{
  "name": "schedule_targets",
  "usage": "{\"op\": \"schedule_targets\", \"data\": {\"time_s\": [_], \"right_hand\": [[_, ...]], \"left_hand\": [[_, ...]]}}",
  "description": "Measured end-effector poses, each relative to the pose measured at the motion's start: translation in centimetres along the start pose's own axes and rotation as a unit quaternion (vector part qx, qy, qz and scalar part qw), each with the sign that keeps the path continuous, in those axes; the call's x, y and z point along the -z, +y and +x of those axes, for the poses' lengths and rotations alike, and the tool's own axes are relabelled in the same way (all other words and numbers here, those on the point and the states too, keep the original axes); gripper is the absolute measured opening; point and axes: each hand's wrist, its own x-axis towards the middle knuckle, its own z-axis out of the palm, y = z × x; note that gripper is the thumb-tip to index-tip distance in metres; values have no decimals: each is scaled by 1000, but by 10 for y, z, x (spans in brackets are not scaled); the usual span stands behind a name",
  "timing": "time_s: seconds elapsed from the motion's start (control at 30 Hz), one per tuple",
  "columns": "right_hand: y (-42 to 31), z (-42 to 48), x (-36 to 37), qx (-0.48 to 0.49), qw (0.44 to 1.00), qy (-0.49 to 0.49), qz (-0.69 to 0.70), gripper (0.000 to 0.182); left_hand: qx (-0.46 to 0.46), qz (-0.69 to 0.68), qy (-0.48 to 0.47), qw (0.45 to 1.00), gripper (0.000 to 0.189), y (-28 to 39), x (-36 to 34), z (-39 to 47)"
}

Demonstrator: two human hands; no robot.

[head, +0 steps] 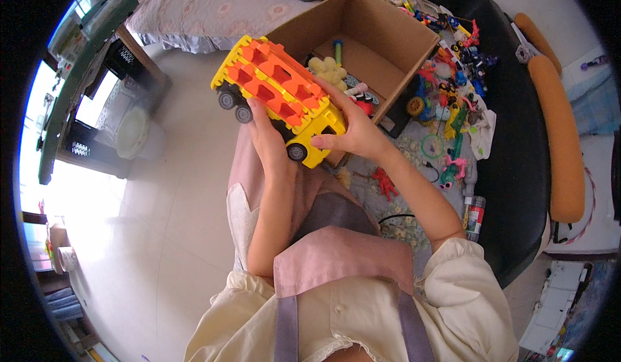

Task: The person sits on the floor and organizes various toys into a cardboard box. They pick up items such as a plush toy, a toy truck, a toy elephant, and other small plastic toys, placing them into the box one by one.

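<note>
A yellow and orange plastic toy truck (pixel 281 88) with black wheels is held up in front of me, tilted on its side edge. My left hand (pixel 269 141) supports it from beneath, its thumb near the rear wheels. Around the cab end, my right hand (pixel 356 129) grips the truck, thumb on the yellow cab. Just behind the truck stands an open cardboard box (pixel 393 32). Inside it lie a pale yellow flower-shaped toy (pixel 329 72), a green tube-like toy (pixel 338 54) and a red and white toy (pixel 363 102). The truck hides part of the box.
Many small toys (pixel 451 85) are heaped on the black sofa (pixel 519 168), right of the box. A red toy figure (pixel 385 183) and a clear container (pixel 475 219) lie nearer me. A bed (pixel 218 13) stands beyond, and a green-topped table (pixel 73 90) with a bin (pixel 133 134) is at left.
</note>
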Motion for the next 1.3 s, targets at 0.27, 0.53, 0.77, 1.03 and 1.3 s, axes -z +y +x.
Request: {"op": "schedule_targets", "data": {"time_s": [0.27, 0.53, 0.77, 1.03, 1.3], "right_hand": [[3, 14, -1, -13, 970, 158, 185, 63], [38, 36, 54, -24, 957, 279, 80, 61], [75, 53, 110, -73, 913, 299, -269, 76], [92, 85, 134, -318, 785, 231, -479, 73], [109, 97, 141, -404, 720, 241, -511, 63]], "left_hand": [[81, 49, -138, 986, 45, -5, -4, 36], [-49, 379, -227, 896, 49, -49, -34, 57], [-102, 595, -255, 755, 58, -112, -40, 114], [-105, 695, -377, 603, 44, -139, -44, 145], [-105, 763, -388, 506, 48, -147, -34, 129]]}}
